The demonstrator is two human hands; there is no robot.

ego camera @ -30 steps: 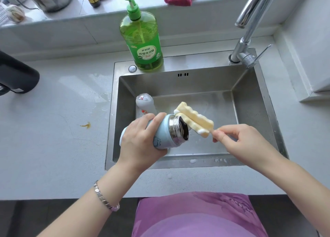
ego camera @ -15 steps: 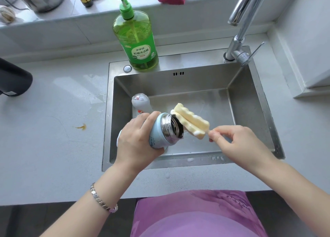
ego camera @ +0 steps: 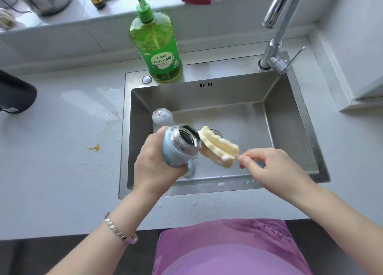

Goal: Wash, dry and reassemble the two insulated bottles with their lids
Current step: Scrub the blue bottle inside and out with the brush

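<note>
I judged the washing barely begun: my left hand (ego camera: pixel 157 163) gripped the open blue bottle (ego camera: pixel 176 150) over the sink's (ego camera: pixel 228 187) seven o'clock corner, my right hand (ego camera: pixel 267 167) pinched the soapy sponge brush (ego camera: pixel 219 148) at its mouth, and a white piece (ego camera: pixel 162 116) waited at ten o'clock.

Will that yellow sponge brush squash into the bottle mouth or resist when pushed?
Probably squashes: the sponge brush looks like soft wavy foam. Likely slick, given suds near its handle end. Probably light: the right hand just pinches it.
</note>
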